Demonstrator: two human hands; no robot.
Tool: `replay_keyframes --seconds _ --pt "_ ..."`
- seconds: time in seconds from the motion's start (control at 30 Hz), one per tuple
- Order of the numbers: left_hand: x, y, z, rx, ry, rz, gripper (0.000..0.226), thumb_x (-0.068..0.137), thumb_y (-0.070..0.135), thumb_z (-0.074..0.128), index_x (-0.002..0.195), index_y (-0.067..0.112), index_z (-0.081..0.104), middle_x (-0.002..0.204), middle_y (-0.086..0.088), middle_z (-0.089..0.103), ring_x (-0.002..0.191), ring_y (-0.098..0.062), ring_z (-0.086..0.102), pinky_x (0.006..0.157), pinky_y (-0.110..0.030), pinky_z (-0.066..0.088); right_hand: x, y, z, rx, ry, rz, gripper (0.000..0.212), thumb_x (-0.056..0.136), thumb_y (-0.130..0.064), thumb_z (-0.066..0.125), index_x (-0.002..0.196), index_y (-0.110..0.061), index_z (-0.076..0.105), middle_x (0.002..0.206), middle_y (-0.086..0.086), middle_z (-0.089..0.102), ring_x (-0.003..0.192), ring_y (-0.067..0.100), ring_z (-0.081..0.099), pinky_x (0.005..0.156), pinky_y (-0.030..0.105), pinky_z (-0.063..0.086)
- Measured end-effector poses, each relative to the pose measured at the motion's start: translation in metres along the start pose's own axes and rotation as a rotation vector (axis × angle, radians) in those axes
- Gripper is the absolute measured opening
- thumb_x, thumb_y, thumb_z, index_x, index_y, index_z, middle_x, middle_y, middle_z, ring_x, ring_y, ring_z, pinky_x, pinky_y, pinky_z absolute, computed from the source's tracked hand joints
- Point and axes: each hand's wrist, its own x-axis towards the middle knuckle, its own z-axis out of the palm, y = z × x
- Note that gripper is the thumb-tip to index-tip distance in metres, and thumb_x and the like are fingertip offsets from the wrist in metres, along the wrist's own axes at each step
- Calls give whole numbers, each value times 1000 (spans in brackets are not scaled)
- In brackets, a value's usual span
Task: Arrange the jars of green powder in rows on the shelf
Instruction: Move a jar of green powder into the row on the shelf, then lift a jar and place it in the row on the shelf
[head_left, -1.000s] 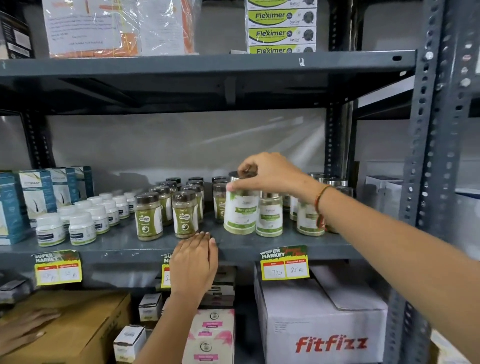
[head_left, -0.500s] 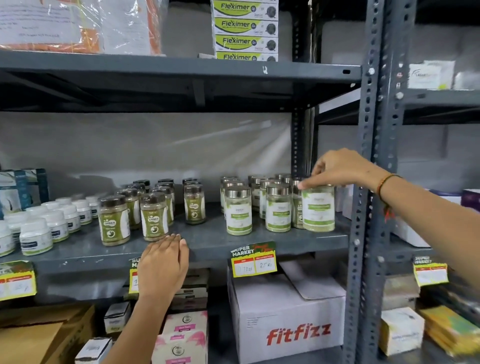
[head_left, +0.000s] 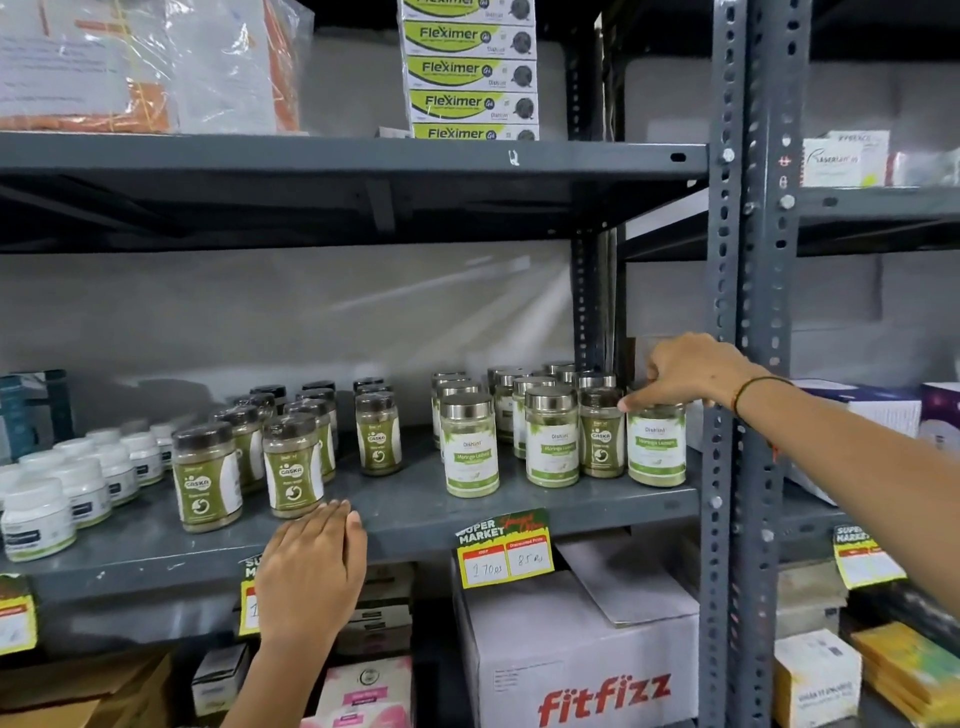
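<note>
Two hands are in play at the grey metal shelf (head_left: 519, 512). Right hand (head_left: 685, 371) is up at the far right end, fingers curled down over the top of a silver-lidded jar (head_left: 657, 447) of green powder, so its lid is mostly hidden under the palm. That jar stands upright on the shelf, right against the perforated upright post (head_left: 727, 312) and just beside a dark-labelled jar (head_left: 601, 434) on its left. Whether the grip is actually tight on the lid, I cannot tell; the fingertips (head_left: 631, 402) are certainly touching its rim.

Left hand (head_left: 311, 566) is doing nothing fancy: flat, fingers together and stretched out, holding nothing, palm pressed on the front lip of the shelf and covering part of a yellow price tag (head_left: 248, 597).

Along the front, two more silver-lidded jars stand apart from each other, one at (head_left: 470, 447) and one at (head_left: 552, 439), with further silver lids (head_left: 511, 379) lined up behind them. Over to the left sit the black-lidded jars (head_left: 293, 467) of brownish-green powder in loose rows (not quite straight, those), one (head_left: 378, 434) standing off on its own. Beyond them, white tubs (head_left: 36, 519) run back in rows.

Below the shelf, a white Fitfizz box (head_left: 576, 675); clipped to the edge above it, another price tag (head_left: 504, 548). Up top, stacked Fleximer boxes (head_left: 470, 70).
</note>
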Motion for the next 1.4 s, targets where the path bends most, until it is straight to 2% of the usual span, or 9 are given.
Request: replay_keyframes --seconds 0.37,0.5,0.6,0.67,0.77,0.87,0.97,1.1,1.4 --pt "-1 2 -2 -10 -2 -4 48 93 35 35 105 6 72 105 -9 74 102 -25 68 93 -41 48 -5 -11 -3 -141 -48 39 66 72 -85 48 65 -20 51 74 -1 60 62 16 55 72 35 54" --pt "0 1 1 -10 14 -9 48 93 34 35 105 6 73 105 -9 74 101 -25 68 93 -41 48 -2 -24 -4 -337 167 6 74 77 -86 31 70 -18 58 66 -2 54 58 18 47 48 30 35" --pt "0 1 2 -18 27 -17 47 92 33 37 104 6 73 104 -10 74 101 -26 68 92 -42 48 6 -31 -3 -287 318 -78 62 85 -75 38 95 -21 66 70 -2 54 69 24 55 51 31 36" --pt "0 0 3 -18 31 -13 46 92 33 37 104 6 73 105 -9 74 101 -25 68 92 -41 48 16 -31 -1 -114 183 -125 59 85 -69 50 122 -25 61 101 3 65 96 28 62 68 37 46" --pt "1 -1 4 -13 35 -8 47 92 34 37 104 7 73 104 -9 74 101 -25 68 91 -41 48 25 -33 0 8 -122 -198 72 84 -61 61 143 -26 44 140 3 55 123 25 53 97 41 46" --pt "2 -2 6 -14 40 -2 47 92 34 37 104 8 73 104 -8 74 100 -24 68 91 -40 48 30 -35 3 47 -247 -224 77 81 -61 65 146 -27 40 149 -1 46 132 22 45 103 39 37" --pt "3 -3 8 -11 44 8 47 92 35 36 104 8 73 105 -7 74 101 -23 68 91 -40 48 33 -35 6 69 -283 -227 75 78 -60 70 141 -28 45 143 -3 51 124 20 50 96 37 39" --pt "2 -4 9 -9 57 12 47 92 35 36 104 8 74 103 -7 75 100 -23 69 90 -40 48 36 -32 9 260 -234 -197 68 71 -49 81 129 -25 56 128 -3 60 105 15 54 88 32 43" --pt "2 -3 8 -13 50 1 49 93 36 35 104 9 73 104 -7 74 101 -23 68 92 -40 48 33 -37 -37 416 167 -189 69 69 -39 86 128 -18 58 123 5 65 111 26 60 98 40 47"
